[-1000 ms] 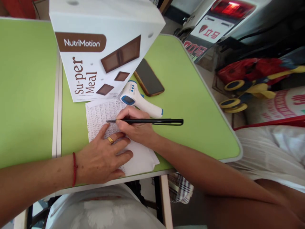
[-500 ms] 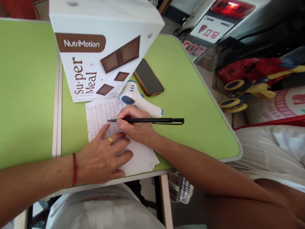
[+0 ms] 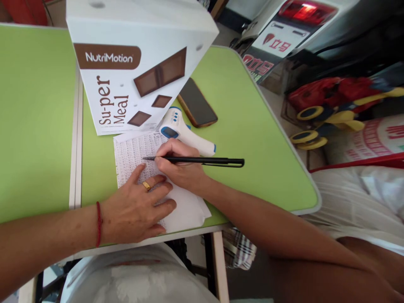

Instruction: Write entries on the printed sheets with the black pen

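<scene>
A black pen (image 3: 208,160) is pinched in my right hand (image 3: 181,164), lying nearly level with its tip at the handwriting. Under both hands is a sheet of paper (image 3: 128,147) covered with dense rows of small writing on its upper part; more paper seems to lie beneath it. My left hand (image 3: 139,206) rests flat on the sheet with fingers spread, a gold ring on one finger and a red cord at the wrist. Just beyond my right hand lies a white and blue infrared thermometer (image 3: 189,136).
A large white NutriMotion box (image 3: 113,92) stands behind the paper on the green folding table (image 3: 252,147). A dark phone (image 3: 198,105) lies beside the box. Right of the table are a vehicle with a red tail light (image 3: 307,10) and yellow-handled scissors (image 3: 311,126).
Almost nothing differs. The pen and the fingers of my right hand have shifted very slightly; my left hand and the paper stay put.
</scene>
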Available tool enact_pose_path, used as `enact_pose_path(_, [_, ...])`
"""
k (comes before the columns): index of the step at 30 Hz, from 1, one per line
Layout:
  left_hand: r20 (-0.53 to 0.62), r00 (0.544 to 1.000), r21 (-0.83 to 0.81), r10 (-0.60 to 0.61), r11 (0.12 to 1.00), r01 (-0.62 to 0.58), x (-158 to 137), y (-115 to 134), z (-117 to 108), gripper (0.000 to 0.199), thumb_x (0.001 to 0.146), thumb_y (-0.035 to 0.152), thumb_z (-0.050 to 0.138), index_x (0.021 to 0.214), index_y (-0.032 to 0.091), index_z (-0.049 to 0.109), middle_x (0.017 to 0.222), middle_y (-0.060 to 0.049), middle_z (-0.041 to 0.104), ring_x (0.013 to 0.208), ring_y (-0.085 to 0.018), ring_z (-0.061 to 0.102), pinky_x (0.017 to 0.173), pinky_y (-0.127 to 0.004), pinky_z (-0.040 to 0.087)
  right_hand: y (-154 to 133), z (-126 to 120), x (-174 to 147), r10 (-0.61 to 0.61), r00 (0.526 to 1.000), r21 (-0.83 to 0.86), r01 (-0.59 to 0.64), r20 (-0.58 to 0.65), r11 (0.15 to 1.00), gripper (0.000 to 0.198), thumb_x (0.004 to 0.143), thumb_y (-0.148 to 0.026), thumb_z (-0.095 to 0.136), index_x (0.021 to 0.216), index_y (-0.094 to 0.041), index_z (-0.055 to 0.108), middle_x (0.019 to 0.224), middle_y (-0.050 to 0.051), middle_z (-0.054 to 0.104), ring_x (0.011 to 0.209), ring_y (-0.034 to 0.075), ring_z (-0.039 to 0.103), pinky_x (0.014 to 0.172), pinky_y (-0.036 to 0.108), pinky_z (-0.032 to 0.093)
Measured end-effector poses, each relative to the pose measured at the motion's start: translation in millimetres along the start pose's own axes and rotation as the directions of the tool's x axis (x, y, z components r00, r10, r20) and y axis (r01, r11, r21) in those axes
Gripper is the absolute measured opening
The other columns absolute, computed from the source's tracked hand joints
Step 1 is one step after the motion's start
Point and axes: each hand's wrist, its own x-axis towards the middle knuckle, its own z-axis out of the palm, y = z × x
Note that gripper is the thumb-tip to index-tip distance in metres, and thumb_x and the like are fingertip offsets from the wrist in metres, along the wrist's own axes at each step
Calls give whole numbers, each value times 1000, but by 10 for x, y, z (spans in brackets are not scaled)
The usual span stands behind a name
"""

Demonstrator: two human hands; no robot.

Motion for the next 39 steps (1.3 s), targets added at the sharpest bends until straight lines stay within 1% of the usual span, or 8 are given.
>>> enact_pose_path(8, [-2,1000,4,2,1000,-2,-9,1,13,38,86,40,60,115,16,55,125,-15,51,122,-35,39,103,-65,21,4,-20,-4,10,1000,-5,-10,24,1000,13,69,-11,54,62,-20,48,56,-6,48,52,7,44,49,22,37])
enact_pose_path(15, [-11,1000,8,6,1000,-6,-1,-4,4,37,87,40,58,114,16,55,126,-15,51,120,-34,41,102,-64,22,13,-11,19,-33,998,-9,33,-53,999,14,67,-10,53,60,-20,47,54,-7,48,51,8,43,49,23,36])
enact_pose_path(19, [-3,1000,4,7,1000,-7,-2,-7,6,38,86,41,60,114,16,55,126,-15,51,120,-34,40,103,-64,21,17,-10,24,-11,999,-27,10,-41,1000,14,67,-10,52,60,-20,47,54,-7,47,51,7,42,49,23,36])
enact_pose_path(24, [-21,1000,10,9,1000,-9,-14,-5,17,39,85,41,61,114,16,55,126,-14,51,120,-34,40,103,-64,21,23,-17,27,-37,999,-10,37,-27,999,12,68,-11,52,61,-20,48,53,-6,49,50,7,42,47,22,36])
enact_pose_path(28, [-18,1000,10,9,1000,-9,-6,-7,17,38,85,40,60,114,16,55,126,-14,51,120,-34,41,103,-64,21,20,-22,28,-36,999,-33,34,-37,999,13,67,-11,52,60,-20,46,53,-6,47,49,7,41,46,21,35])
enact_pose_path(33, [-19,1000,11,8,1000,-8,-5,-11,13,38,85,41,60,114,16,55,125,-14,51,121,-34,40,103,-64,21,16,-23,29,-47,999,-20,46,-23,999,13,66,-11,51,59,-20,46,53,-6,48,49,7,42,46,22,36])
enact_pose_path(37, [-14,1000,22,11,1000,-10,-16,-5,9,38,86,41,60,114,16,56,126,-14,51,120,-34,41,103,-64,23,28,-26,25,-63,996,-39,61,-58,997,13,67,-11,51,59,-20,46,53,-6,47,51,8,42,48,22,36])
enact_pose_path(39, [-12,1000,36,12,999,-12,-16,9,6,37,87,41,58,114,16,56,126,-15,51,121,-34,41,102,-64,24,34,-21,20,-78,995,-17,77,-61,997,12,68,-12,51,60,-20,47,53,-6,48,51,8,43,49,23,37])
